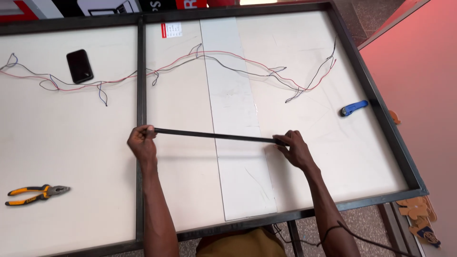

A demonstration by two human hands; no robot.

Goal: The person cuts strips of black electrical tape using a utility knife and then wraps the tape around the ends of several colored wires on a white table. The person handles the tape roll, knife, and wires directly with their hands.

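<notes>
I hold a long thin black strip [214,136] stretched flat across a cream panel [190,162] set in a dark metal frame [141,95]. My left hand [142,142] grips the strip's left end beside the frame's upright bar. Over at the strip's right end, my right hand [295,148] pinches it, just right of a paler white sheet [238,143] that runs down the panel. The strip crosses this sheet almost level, tilted slightly down to the right.
Red, black and blue wires [228,62] trail across the upper panels. A black phone [79,65] lies upper left, orange-handled pliers [35,193] lower left, a blue-handled tool [354,108] at right. A pink surface [419,85] borders the right side.
</notes>
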